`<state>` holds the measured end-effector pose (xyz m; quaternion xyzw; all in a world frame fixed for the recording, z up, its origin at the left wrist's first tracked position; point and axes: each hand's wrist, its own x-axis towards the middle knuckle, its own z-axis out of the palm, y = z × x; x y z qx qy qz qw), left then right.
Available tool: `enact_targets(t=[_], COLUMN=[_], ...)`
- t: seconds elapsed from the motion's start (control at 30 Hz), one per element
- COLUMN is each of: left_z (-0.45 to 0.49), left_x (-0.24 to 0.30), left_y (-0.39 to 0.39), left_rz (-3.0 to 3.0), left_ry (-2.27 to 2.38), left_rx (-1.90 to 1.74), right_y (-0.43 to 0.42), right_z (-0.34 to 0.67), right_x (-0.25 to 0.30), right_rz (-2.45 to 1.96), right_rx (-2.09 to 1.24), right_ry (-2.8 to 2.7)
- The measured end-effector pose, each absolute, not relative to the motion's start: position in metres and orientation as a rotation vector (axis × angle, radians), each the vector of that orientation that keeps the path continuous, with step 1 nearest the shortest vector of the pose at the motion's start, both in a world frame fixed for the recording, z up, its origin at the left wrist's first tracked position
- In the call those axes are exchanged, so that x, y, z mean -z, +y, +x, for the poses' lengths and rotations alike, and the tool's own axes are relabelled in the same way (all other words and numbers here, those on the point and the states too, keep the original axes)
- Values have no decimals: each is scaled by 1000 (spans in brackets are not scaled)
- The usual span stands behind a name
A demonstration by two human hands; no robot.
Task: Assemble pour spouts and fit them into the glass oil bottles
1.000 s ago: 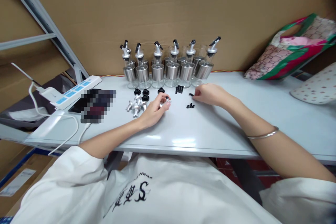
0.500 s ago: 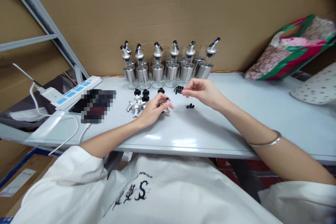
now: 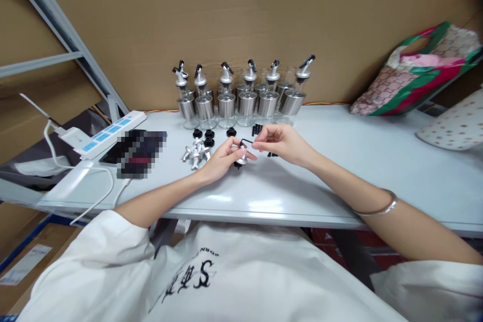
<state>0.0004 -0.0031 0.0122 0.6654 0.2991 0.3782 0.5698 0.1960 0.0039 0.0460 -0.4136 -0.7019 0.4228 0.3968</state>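
My left hand (image 3: 223, 159) is closed on a silver pourer spout (image 3: 243, 157) with a black stopper at its lower end. Between the thumb and fingers of my right hand (image 3: 282, 144) is a small black flip lever (image 3: 247, 141), its far end at the tip of the spout. Left of my left hand lies a pile of silver spout pieces (image 3: 196, 153). Several black stoppers (image 3: 209, 134) stand behind that pile. More black levers (image 3: 257, 129) lie behind my right hand, and small black caps (image 3: 270, 154) are partly hidden beneath it.
A row of steel-and-glass bottles (image 3: 226, 105) with pourers stands along the cardboard wall (image 3: 260, 20). At left are a power strip (image 3: 113, 133), cables and a pixelated dark device (image 3: 139, 153). A patterned bag (image 3: 400, 80) and a dotted white object (image 3: 453, 123) are at right.
My right hand has moved left and toward me from the black levers, bringing one to the spout tip. My left hand has shifted slightly, and more of the pourer shows.
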Motion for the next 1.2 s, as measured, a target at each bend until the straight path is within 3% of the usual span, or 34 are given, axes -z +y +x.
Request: enact_targets(t=[0.43,1.03,1.2], left_z=[1,0,0], left_x=[-5,-2,-3], left_y=[0,3,4], left_rz=[1474,1490,1460], left_ry=[717,658,659], left_rx=[-947,-992,-1018], right_y=[-4,-2,-6], right_z=[192,191,191], right_x=[-43,-42,-44], right_rz=[-1071,-1064,-1042], right_rx=[-876,-982,-598], right_ry=[-1984,-2074,-2270])
